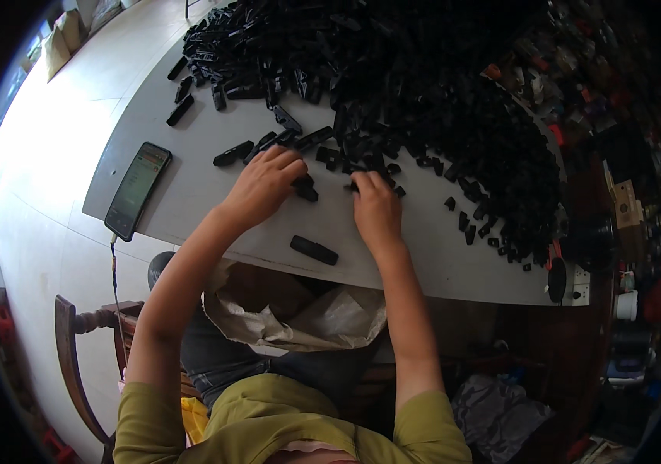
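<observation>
My left hand (pixel 262 189) is closed, its fingers curled over a black plastic part (pixel 306 189) that pokes out beside the fingertips. Just beyond it lie several long black plastic casings (pixel 233 153). To the right, my right hand (pixel 377 207) has its fingertips pinched together at the edge of the small black pieces (pixel 333 158). A small dark piece shows at those fingertips, partly hidden by them. One long black casing (pixel 314 250) lies by itself near the table's front edge, between my forearms.
A large heap of black plastic parts (pixel 415 85) covers the far and right side of the grey table (pixel 183 174). A phone (pixel 138 191) with a cable lies at the left. An open pale sack (pixel 299 329) hangs at my lap. A wooden chair (pixel 75 348) stands left.
</observation>
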A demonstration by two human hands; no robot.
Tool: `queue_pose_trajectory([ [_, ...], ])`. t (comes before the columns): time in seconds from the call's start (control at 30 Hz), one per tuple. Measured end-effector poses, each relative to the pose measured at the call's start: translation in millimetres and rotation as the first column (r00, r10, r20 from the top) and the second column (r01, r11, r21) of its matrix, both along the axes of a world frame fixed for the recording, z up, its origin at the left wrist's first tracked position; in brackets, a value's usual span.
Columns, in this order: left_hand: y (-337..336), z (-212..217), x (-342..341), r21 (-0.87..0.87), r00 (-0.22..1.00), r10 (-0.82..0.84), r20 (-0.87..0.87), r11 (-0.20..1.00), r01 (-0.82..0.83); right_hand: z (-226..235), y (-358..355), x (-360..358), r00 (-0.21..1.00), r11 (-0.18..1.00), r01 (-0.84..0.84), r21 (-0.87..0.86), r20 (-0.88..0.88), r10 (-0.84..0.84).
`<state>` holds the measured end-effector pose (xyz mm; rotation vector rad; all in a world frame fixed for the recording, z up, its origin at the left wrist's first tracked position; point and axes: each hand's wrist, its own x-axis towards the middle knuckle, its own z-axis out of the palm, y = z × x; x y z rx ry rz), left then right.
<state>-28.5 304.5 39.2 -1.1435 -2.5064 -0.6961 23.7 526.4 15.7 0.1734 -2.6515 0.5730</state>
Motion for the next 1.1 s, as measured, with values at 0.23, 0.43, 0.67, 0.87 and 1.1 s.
queue_pose_trajectory([
  [0.23, 1.7, -11.8, 18.2, 0.139, 0.921, -0.173, 0.348, 0.981, 0.132, 0.6, 3.1, 21.3, 0.993, 0.892, -0.048, -0.450, 0.079, 0.093],
  [0.43, -2.4, -12.1, 27.9, 0.268, 0.931, -0.129, 0.341, 0.963, 0.036, -1.9, 4.2, 40.0, 0.942, 0.289, 0.128, -0.949, 0.207, 0.264],
  [0.67, -26.2, -4.8, 38.5, 0.386, 0.861, -0.170, 0.480, 0.922, -0.033, 7.4, -2.3, 54.6, 0.952, 0.525, -0.042, -0.850, 0.125, 0.279],
  [0.87, -15.3, -14.0, 45.8, 0.252, 0.895, -0.203, 0.397, 0.962, 0.106, 8.5, -10.6, 52.3, 0.958, 0.761, -0.160, -0.628, 0.088, 0.273],
  [1.1, -11.1, -22.4, 43.9, 0.276, 0.896, -0.229, 0.381, 0.953, 0.127, 10.7, -2.9, 57.2, 0.945, 0.895, -0.237, -0.378, 0.122, 0.302],
])
